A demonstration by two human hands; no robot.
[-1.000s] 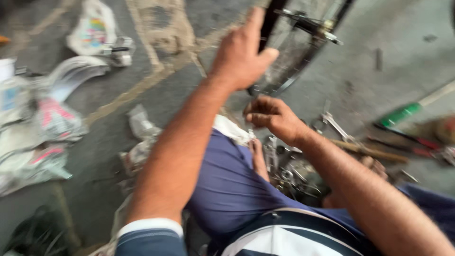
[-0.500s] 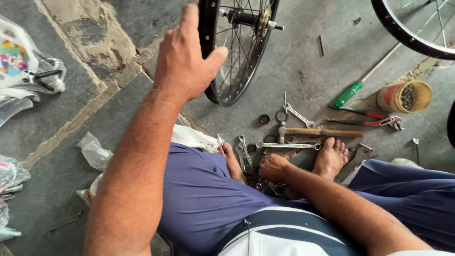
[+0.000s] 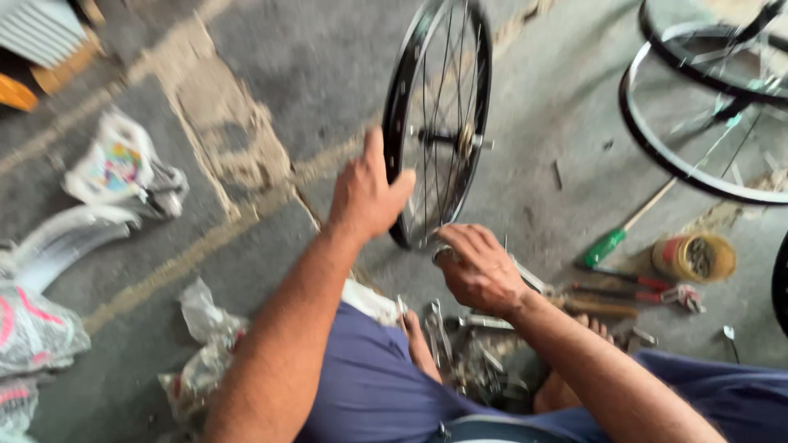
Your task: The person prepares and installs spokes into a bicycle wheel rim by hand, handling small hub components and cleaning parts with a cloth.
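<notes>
Two hands showed: the left hand (image 3: 367,197) and the right hand (image 3: 480,269). One upright wheel (image 3: 439,123) stood at the centre; two more rims (image 3: 698,107) lay far right. One green-handled screwdriver (image 3: 628,230), one tin (image 3: 694,257) and one pair of pliers (image 3: 640,287) lay right.

Left hand (image 3: 367,195) extended forward, fingers curled, right hand (image 3: 480,269) closed, knuckles up

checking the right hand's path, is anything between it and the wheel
Nothing visible. The right hand is just below the wheel near its lower rim, with only open air between. The left hand already grips the rim.
</notes>
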